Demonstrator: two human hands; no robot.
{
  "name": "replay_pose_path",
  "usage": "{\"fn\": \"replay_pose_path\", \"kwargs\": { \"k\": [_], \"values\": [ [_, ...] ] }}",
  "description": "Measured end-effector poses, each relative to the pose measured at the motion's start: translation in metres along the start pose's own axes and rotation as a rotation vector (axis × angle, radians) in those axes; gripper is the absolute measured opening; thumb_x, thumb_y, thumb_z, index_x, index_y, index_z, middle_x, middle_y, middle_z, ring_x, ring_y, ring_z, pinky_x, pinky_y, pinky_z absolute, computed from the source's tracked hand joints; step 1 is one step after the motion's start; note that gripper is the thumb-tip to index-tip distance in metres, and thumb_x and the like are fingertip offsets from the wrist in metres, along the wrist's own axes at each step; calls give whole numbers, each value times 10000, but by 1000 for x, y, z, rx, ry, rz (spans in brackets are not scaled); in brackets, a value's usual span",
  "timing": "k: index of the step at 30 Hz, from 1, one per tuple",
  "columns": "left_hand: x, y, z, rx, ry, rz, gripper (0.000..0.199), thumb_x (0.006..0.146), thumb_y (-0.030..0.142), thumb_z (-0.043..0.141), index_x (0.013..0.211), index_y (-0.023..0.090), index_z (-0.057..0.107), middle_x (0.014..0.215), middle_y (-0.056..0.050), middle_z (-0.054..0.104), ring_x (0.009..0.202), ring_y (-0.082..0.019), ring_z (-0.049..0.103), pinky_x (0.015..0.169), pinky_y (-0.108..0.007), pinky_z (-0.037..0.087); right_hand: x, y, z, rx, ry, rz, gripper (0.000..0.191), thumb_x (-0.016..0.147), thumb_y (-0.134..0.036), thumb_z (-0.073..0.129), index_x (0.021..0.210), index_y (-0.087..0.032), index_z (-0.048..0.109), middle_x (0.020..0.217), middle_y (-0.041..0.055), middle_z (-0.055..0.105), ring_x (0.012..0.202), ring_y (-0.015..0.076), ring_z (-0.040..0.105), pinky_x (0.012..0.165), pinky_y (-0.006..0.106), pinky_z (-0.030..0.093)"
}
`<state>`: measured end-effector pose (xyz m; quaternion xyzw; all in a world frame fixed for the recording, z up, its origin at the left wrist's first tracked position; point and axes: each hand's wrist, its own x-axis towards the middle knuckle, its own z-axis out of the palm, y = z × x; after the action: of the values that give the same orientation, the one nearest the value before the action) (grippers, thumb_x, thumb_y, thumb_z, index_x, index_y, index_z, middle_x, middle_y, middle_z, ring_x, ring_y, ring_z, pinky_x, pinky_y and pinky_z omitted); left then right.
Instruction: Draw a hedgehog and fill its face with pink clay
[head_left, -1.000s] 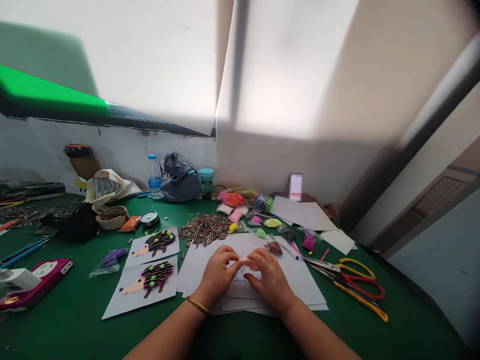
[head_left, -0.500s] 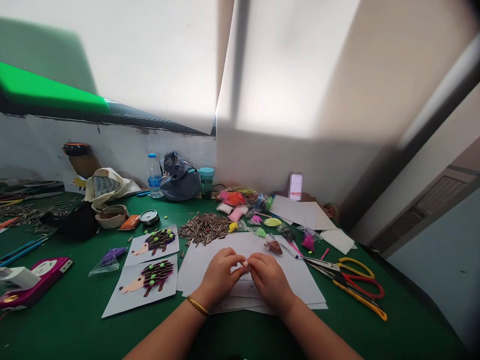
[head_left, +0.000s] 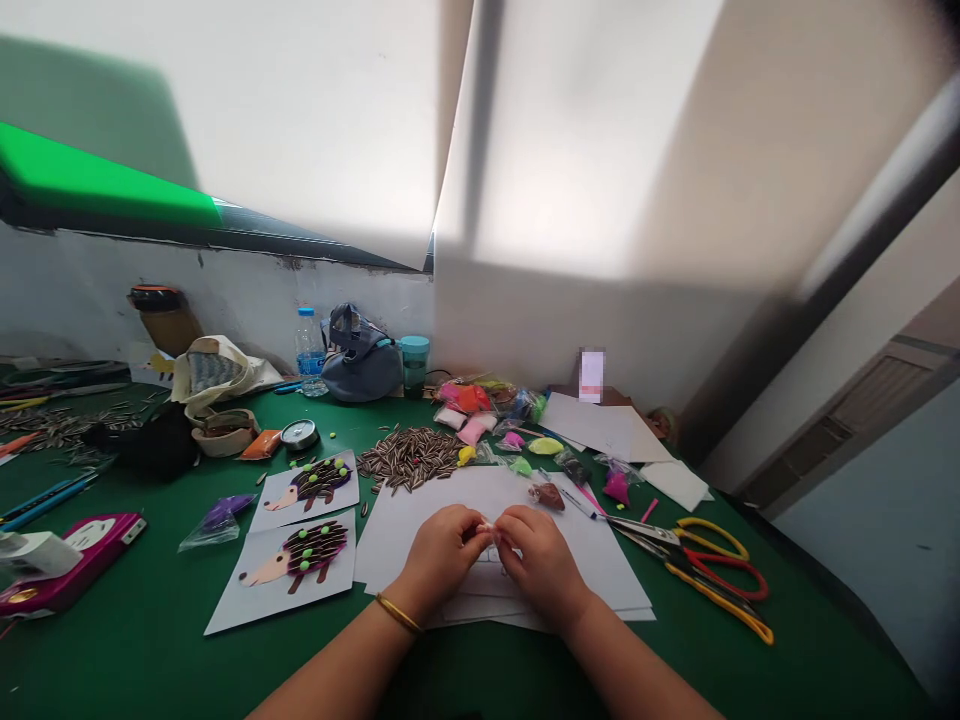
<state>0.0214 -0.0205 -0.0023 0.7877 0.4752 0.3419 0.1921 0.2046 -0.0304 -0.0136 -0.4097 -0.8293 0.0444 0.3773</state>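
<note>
Over the white paper sheets [head_left: 420, 500], my left hand [head_left: 444, 555] and my right hand [head_left: 541, 562] meet fingertip to fingertip. Both are closed in a pinch on a small pale pinkish piece [head_left: 490, 530], mostly covered by the fingers; its kind cannot be made out. A drawing in dark lines shows partly on the top sheet beneath them. To the left lie two hedgehog pictures, the nearer hedgehog picture [head_left: 300, 560] and the farther hedgehog picture [head_left: 311, 485], with seed spines and green balls. A pile of striped sunflower seeds [head_left: 412, 458] lies just beyond the paper.
Scissors [head_left: 712, 540] with red and yellow handles lie on the right. Bags of coloured clay [head_left: 474, 400] sit behind the paper, near a marker pen [head_left: 579, 500]. A purple clay bag [head_left: 221, 515], a tape roll [head_left: 299, 434] and a magenta device [head_left: 82, 560] are on the left.
My left fingers have curled in closer to the right ones around the small piece. The objects on the table stay where they were.
</note>
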Motion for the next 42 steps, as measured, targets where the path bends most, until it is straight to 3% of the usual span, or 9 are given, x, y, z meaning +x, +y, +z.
{"fn": "replay_pose_path", "kwargs": {
  "k": [7, 15, 23, 32, 38, 42],
  "values": [
    [-2, 3, 0, 21, -1, 46, 87, 863, 228, 627, 785, 219, 665, 768, -14, 665, 749, -193, 595, 680, -292, 420, 0, -2, -2, 31, -5, -23, 179, 893, -113, 515, 969, -212, 644, 931, 53, 657, 844, 198, 591, 767, 336, 431],
    [-2, 1, 1, -14, 82, 64, 121, 912, 250, 576, 832, 219, 661, 819, -26, 677, 799, -196, 608, 732, -307, 446, 1, 0, 1, 116, 58, 79, 117, 896, -159, 542, 961, -214, 622, 946, 61, 646, 875, 214, 599, 786, 344, 488],
    [-2, 3, 0, -28, 50, 48, 120, 874, 292, 643, 790, 221, 692, 765, -20, 667, 758, -191, 598, 701, -305, 449, 1, -1, 2, 111, 68, 42, 109, 887, -158, 543, 942, -213, 620, 935, 67, 639, 866, 221, 594, 794, 364, 507],
    [-1, 3, -3, -179, 145, 52, 165, 901, 216, 548, 969, 214, 698, 914, -52, 681, 890, -201, 622, 832, -344, 504, 2, -2, -4, 159, 132, 44, 232, 892, -177, 528, 1106, -210, 612, 1054, 102, 650, 1008, 244, 617, 893, 409, 543],
    [0, -1, -2, -142, 121, 28, 159, 886, 317, 614, 938, 229, 736, 883, -51, 701, 854, -209, 639, 810, -346, 514, -1, 3, -2, 165, 133, 41, 214, 916, -184, 530, 1104, -218, 626, 1099, 108, 645, 1036, 239, 615, 912, 416, 546],
    [2, -5, 1, -161, 153, 12, 163, 894, 262, 580, 913, 226, 737, 906, -53, 725, 873, -209, 660, 828, -354, 523, -2, 3, 0, 144, 104, 61, 276, 879, -169, 563, 1144, -224, 618, 1102, 101, 627, 1025, 241, 611, 903, 412, 549]
  ]
}}
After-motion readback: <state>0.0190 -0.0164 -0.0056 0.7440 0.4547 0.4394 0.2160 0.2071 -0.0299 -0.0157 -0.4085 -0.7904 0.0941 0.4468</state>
